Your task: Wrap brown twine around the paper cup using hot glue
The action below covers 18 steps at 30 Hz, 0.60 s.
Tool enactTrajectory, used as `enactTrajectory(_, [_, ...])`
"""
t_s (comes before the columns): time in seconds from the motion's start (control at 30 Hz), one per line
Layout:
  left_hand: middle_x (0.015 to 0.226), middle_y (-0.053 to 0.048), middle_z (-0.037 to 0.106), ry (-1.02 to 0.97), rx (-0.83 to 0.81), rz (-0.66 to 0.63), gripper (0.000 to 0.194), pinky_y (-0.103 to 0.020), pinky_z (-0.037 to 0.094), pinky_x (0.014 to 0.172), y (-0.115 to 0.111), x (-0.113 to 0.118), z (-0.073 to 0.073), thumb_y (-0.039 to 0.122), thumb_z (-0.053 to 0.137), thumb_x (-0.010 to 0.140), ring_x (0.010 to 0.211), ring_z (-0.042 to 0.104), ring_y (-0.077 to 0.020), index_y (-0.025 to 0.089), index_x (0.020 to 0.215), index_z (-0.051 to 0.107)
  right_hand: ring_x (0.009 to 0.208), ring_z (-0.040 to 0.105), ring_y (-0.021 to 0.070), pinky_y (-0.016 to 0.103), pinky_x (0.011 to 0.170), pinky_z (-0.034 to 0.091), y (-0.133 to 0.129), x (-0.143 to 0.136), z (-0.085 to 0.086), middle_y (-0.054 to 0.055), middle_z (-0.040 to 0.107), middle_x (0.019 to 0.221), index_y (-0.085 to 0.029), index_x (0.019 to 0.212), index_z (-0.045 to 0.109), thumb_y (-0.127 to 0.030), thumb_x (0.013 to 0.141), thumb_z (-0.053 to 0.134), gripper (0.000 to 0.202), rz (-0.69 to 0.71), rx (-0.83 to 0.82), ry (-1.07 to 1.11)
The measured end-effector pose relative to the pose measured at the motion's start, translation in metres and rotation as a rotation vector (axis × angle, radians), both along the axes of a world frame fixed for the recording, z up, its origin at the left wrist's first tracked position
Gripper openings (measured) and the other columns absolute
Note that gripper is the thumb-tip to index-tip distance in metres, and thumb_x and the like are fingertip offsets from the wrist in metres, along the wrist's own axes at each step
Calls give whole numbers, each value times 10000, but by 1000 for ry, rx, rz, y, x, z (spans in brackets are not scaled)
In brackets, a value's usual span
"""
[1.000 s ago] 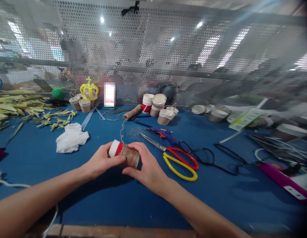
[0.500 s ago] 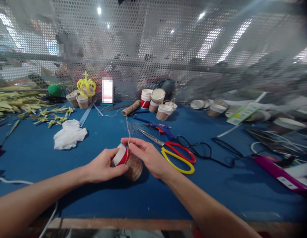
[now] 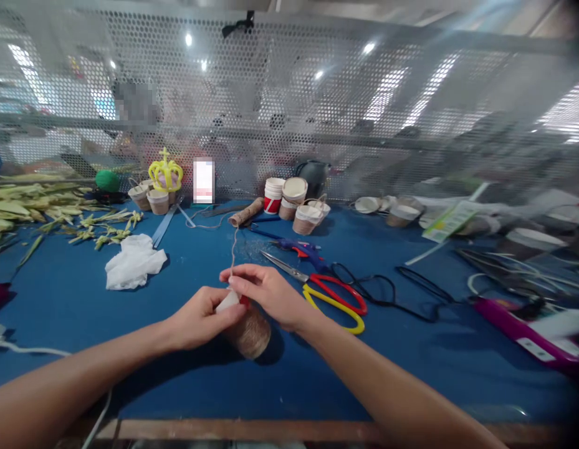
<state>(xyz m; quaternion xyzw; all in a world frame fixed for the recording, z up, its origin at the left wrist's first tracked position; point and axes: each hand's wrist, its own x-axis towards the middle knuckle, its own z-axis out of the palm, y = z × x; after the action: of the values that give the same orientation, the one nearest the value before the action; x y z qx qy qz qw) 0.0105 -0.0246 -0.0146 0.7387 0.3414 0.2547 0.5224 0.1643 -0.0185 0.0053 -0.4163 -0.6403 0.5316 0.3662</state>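
A paper cup [image 3: 252, 333], white and red near its rim and wrapped in brown twine lower down, lies tilted between my hands. My left hand [image 3: 202, 318] grips its rim end, thumb across the white part. The fingers of my right hand [image 3: 265, 293] pinch the twine [image 3: 234, 248] at the cup's upper side. From there the strand runs back to a twine roll [image 3: 246, 212]. Part of the cup's rim is hidden by my fingers.
Scissors [image 3: 336, 293] with red and yellow handles lie right of my right hand, a blue glue gun [image 3: 301, 247] behind them. White tissue [image 3: 134, 262] lies at left. Several wrapped cups [image 3: 306, 218] stand at the back, before a perforated metal screen [image 3: 252, 81].
My right hand has shifted slightly left along the cup's rim with the twine. The cup is turned, with less red showing. The camera view has tilted up a little.
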Motion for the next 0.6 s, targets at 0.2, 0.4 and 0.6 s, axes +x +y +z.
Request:
enactTrajectory(0.2, [607,18,382,-40,-117,-150,358,-188,288,512,-5,0,5,427,443,774,564,319,-86,91,680,520,684,549,74,186,583,435,31,-2,7,92,627,921,-113,965,560,-267,806,468,240,-97,-48,-32])
enactTrajectory(0.4, [602,21,388,-46,-144,-168,387,-189,296,521,-7,0,4,462,463,756,565,327,-88,93,663,532,431,403,24,147,394,321,44,-27,17,22,629,707,-123,826,612,-200,783,493,148,41,-4,-252])
enactTrajectory(0.6, [579,24,393,-48,-85,-34,392,-196,290,508,0,-3,-3,463,463,751,547,327,-87,91,657,545,335,407,39,175,360,316,57,-4,23,1,583,515,-124,570,575,-332,774,518,297,-50,32,-626])
